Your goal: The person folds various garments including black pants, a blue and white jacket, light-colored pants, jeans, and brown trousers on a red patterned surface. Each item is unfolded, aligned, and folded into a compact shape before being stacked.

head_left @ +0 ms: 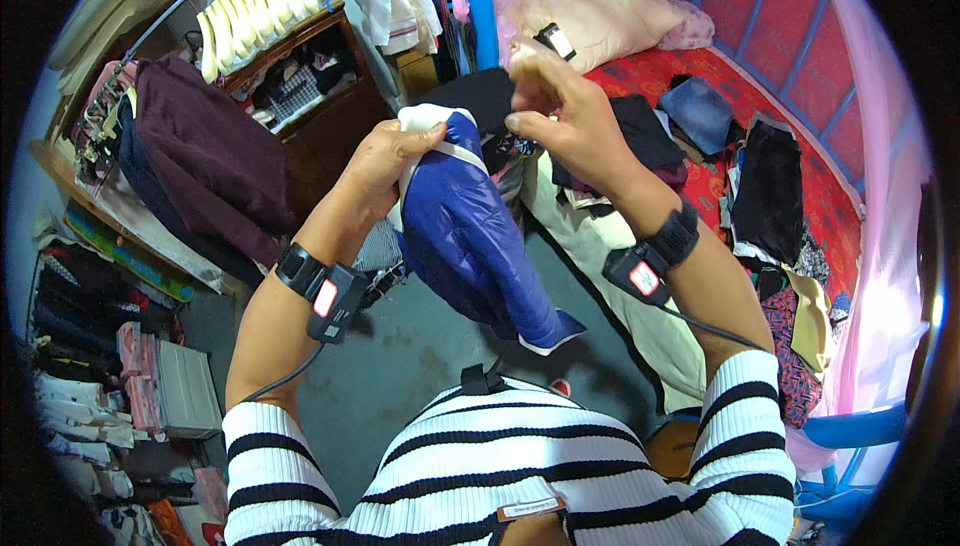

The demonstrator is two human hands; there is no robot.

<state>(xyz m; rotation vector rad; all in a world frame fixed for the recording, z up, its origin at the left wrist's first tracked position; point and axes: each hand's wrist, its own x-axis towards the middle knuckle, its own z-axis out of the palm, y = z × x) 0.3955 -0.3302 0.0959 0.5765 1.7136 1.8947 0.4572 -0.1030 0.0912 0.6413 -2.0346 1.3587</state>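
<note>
A blue puffer garment with white edging (465, 223) hangs from my left hand (390, 152), the thumb pressed on its white-trimmed top. The garment's lower end dangles over the floor in front of my body. My right hand (551, 96) is raised just to the right of the garment's top, its fingers curled and apart from the thumb. No cloth can be made out between them. Black fabric (480, 96) lies behind the two hands.
To the right, a bed with a red sheet (705, 193) holds folded jeans (697, 115), black trousers (769, 186) and a pillow (600, 13). At left, a dark purple sweater (210, 148) and cream hangers (259, 10) hang from a rail. A grey storage box (187, 388) stands lower left.
</note>
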